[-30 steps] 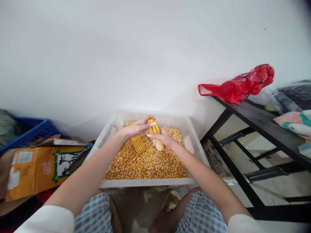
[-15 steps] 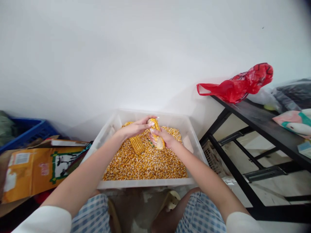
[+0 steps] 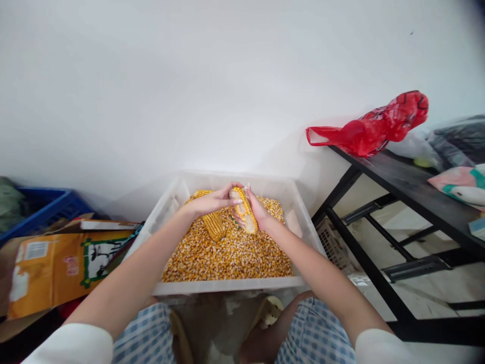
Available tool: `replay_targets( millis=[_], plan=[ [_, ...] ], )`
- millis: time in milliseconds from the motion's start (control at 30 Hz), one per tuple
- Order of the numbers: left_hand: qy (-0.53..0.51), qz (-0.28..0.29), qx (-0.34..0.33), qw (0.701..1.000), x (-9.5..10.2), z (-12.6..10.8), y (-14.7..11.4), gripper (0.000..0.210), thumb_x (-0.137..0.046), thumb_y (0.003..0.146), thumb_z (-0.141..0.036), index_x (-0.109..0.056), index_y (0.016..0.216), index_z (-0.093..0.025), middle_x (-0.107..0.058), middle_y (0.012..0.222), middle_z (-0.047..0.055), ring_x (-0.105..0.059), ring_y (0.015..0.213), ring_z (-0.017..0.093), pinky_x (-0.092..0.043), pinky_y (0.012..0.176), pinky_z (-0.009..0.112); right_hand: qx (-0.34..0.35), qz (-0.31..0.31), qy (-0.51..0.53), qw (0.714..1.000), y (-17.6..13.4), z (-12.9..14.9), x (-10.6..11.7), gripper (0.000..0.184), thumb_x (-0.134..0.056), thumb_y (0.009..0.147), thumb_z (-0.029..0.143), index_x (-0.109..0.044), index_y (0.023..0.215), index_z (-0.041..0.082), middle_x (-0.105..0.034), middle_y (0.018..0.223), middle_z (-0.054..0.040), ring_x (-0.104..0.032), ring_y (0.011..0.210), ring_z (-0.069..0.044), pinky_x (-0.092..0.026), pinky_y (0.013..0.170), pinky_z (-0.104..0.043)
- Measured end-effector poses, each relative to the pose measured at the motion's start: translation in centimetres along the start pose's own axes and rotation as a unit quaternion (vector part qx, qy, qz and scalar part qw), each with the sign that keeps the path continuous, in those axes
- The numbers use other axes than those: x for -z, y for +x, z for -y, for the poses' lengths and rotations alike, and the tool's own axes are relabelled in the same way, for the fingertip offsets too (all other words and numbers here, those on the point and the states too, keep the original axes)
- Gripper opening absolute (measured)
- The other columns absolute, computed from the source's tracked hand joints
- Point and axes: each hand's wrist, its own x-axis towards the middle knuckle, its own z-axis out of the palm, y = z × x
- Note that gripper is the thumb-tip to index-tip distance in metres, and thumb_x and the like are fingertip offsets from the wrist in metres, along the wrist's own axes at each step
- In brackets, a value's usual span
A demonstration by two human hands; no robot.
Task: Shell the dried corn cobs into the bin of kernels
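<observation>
Between my two hands is a partly shelled corn cob [image 3: 245,208], its bare pale part facing me and yellow kernel rows along the right side. My left hand [image 3: 216,198] grips its upper end, thumb across the front. Around its right side and lower part wraps my right hand [image 3: 260,210]. Below them, loose corn kernels [image 3: 227,260] fill much of a translucent white plastic bin [image 3: 227,287]. Another corn cob [image 3: 214,226], full of kernels, lies on the heap under my left wrist, with a further cob partly hidden behind my left hand.
A black-framed table [image 3: 409,184] on the right bears a red plastic bag [image 3: 371,132] and other bags. Under it sits a pale plastic basket [image 3: 333,245]. To the left are an orange cardboard box [image 3: 56,268] and a blue crate [image 3: 49,205]. A white wall [image 3: 227,86] rises behind the bin.
My right thumb has moved off the front of the cob and up along its right side, so more of the cob shows. My left thumb now lies across the cob.
</observation>
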Motion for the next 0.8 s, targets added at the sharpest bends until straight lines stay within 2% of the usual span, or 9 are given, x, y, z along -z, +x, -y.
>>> replay_targets(
  millis=[100, 200, 333, 433, 533, 633, 800],
  plan=[
    [-0.04, 0.013, -0.001, 0.999, 0.2, -0.3, -0.1, 0.053, -0.06, 0.074, -0.026, -0.042, 0.124, -0.023, -0.059, 0.103, 0.009, -0.054, 0.098, 0.022, -0.043, 0.081, 0.033, -0.036, 0.012, 0.076, 0.996, 0.1, -0.2, 0.4, 0.067, -0.021, 0.073, 0.075, -0.053, 0.085, 0.017, -0.052, 0.053, 0.0002, -0.045, 0.041, -0.01, -0.037, 0.038, -0.022],
    [-0.09, -0.002, -0.007, 0.996, 0.3, 0.0, 0.2, 0.05, -0.058, 0.075, -0.027, -0.045, 0.123, -0.021, -0.056, 0.113, 0.009, -0.053, 0.102, 0.022, -0.041, 0.086, 0.034, -0.031, 0.032, 0.112, 0.993, 0.1, -0.1, 0.7, 0.053, -0.035, 0.076, 0.066, -0.052, 0.088, 0.017, -0.056, 0.058, -0.0004, -0.051, 0.047, -0.011, -0.041, 0.042, -0.022],
    [-0.116, -0.109, -0.011, 0.987, 0.5, 1.1, 1.0, 0.039, -0.053, 0.079, -0.039, -0.055, 0.111, -0.017, -0.061, 0.103, 0.01, -0.057, 0.093, 0.02, -0.041, 0.085, 0.034, -0.006, 0.063, 0.106, 0.992, -0.4, 0.3, 0.8, 0.034, -0.057, 0.074, 0.041, -0.05, 0.097, 0.017, -0.06, 0.068, -0.0011, -0.056, 0.056, -0.013, -0.048, 0.052, -0.025],
    [-0.102, -0.183, 0.002, 0.978, 0.6, 1.8, 1.4, 0.04, -0.056, 0.076, -0.045, -0.058, 0.103, -0.016, -0.063, 0.091, 0.008, -0.059, 0.08, 0.017, -0.044, 0.077, 0.03, 0.002, 0.073, 0.091, 0.993, -0.6, 0.6, 0.8, 0.038, -0.061, 0.07, 0.029, -0.047, 0.103, 0.018, -0.062, 0.076, -0.0017, -0.058, 0.06, -0.013, -0.051, 0.058, -0.028],
    [-0.092, -0.219, 0.001, 0.971, 0.6, 2.3, 1.6, 0.04, -0.058, 0.074, -0.046, -0.059, 0.1, -0.016, -0.063, 0.086, 0.007, -0.058, 0.073, 0.015, -0.044, 0.068, 0.026, -0.016, 0.074, 0.062, 0.995, -0.4, 0.4, 0.8, 0.043, -0.062, 0.068, 0.023, -0.045, 0.108, 0.019, -0.062, 0.079, -0.0025, -0.06, 0.063, -0.014, -0.051, 0.059, -0.03],
    [-0.118, -0.217, 0.001, 0.969, 0.5, 2.6, 1.7, 0.038, -0.057, 0.075, -0.042, -0.059, 0.102, -0.015, -0.063, 0.086, 0.007, -0.058, 0.074, 0.015, -0.045, 0.067, 0.026, -0.019, 0.044, 0.016, 0.999, -0.2, 0.0, 0.7, 0.048, -0.062, 0.069, 0.023, -0.042, 0.112, 0.021, -0.061, 0.08, -0.0015, -0.06, 0.061, -0.014, -0.051, 0.055, -0.029],
    [-0.191, -0.165, -0.009, 0.968, 0.6, 2.6, 1.9, 0.034, -0.056, 0.077, -0.035, -0.059, 0.104, -0.015, -0.062, 0.092, 0.008, -0.058, 0.085, 0.017, -0.043, 0.081, 0.031, 0.04, -0.007, -0.059, 0.997, -0.6, 0.3, 0.0, 0.059, -0.069, 0.063, 0.024, -0.042, 0.116, 0.023, -0.057, 0.079, 0.0016, -0.051, 0.053, -0.008, -0.045, 0.046, -0.022]
  ],
)
